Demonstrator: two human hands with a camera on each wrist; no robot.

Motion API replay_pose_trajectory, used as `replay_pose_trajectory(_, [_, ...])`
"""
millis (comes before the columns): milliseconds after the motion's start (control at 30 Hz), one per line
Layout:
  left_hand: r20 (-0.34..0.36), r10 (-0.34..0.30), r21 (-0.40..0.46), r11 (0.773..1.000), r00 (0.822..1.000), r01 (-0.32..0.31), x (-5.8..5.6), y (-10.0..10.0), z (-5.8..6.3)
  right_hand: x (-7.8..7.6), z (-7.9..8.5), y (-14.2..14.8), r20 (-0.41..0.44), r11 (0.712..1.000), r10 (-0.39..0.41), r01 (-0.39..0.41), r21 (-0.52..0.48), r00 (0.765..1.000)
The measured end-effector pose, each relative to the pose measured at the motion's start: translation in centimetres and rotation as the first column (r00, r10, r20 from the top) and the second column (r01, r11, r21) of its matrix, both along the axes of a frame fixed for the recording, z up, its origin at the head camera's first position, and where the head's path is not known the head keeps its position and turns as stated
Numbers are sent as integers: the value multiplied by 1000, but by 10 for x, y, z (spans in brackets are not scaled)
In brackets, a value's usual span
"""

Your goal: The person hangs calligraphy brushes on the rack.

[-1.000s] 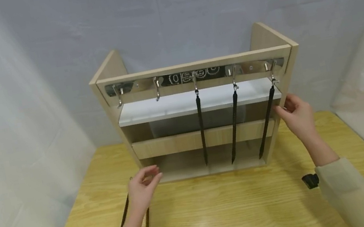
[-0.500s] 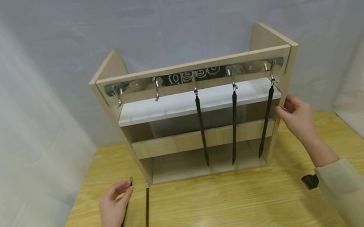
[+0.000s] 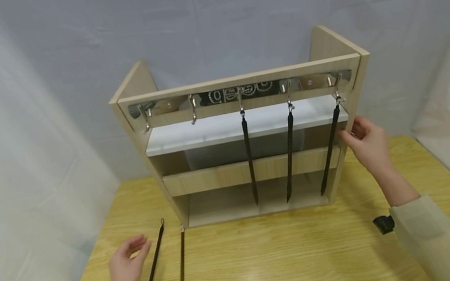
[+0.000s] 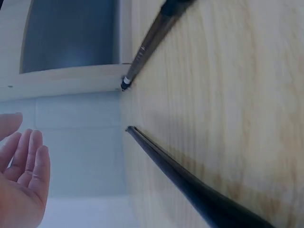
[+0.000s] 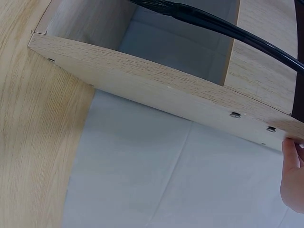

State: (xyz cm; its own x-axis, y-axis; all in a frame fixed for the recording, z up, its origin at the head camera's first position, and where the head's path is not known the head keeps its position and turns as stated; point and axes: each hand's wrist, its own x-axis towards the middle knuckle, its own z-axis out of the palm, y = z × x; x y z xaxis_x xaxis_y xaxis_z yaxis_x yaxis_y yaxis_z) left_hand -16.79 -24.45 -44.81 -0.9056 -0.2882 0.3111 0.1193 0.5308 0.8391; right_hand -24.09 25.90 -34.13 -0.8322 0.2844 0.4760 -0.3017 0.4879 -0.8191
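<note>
My left hand (image 3: 124, 266) hovers over the left of the table, fingers loosely bent and holding nothing. Just right of it a dark paintbrush (image 3: 151, 276) with a loop at its end lies slantwise on the wood. A second, browner brush (image 3: 182, 268) lies beside that one, its loop end at the foot of the wooden rack (image 3: 213, 178). My right hand (image 3: 369, 145) grips the rack's right side panel, thumb at the front edge. From the rack's hooks hang three dark brushes: a middle one (image 3: 250, 161), another (image 3: 289, 156) and the rightmost (image 3: 330, 152), tips down.
A shiny metal hook rail (image 3: 169, 105) runs across the rack's top board; its two left hooks bear nothing. A white shelf (image 3: 205, 131) sits behind the hanging brushes. The rack stands on a wooden table (image 3: 262, 249), with pale sheeting (image 3: 221, 15) behind and at both sides.
My left hand has moved left and down, from the rack's lower left corner past both lying brushes. Those brushes now show more fully. My right hand stays on the rack.
</note>
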Motion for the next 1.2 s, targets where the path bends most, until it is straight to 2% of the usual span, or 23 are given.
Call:
replay_pose_trajectory(167, [43, 22, -56, 998, 999, -19, 1, -6, -3, 0, -1, 0, -2, 1000, 11, -11, -23, 1000])
replay_pose_trajectory(333, [51, 51, -126, 991, 997, -45, 0, -10, -7, 0, 0, 0, 11, 999, 22, -22, -23, 1000])
replay_pose_trajectory(500, [75, 36, -169, 985, 997, -23, -1, -14, -15, 0, 0, 0, 2, 1000, 17, -17, -14, 1000])
replay_pose_trajectory(667, [111, 5, -182, 983, 994, 15, -2, -12, -21, 0, -1, 1, -4, 1000, 10, -10, -1, 1000])
replay_pose_trajectory(900, [193, 26, -200, 980, 981, 14, -4, -14, -27, -1, -1, 0, -8, 1000, 19, -19, -14, 1000])
replay_pose_trajectory(1200, [260, 19, -210, 977, 965, 38, -7, -24, -37, 0, -1, 0, -12, 999, 35, -36, -33, 999])
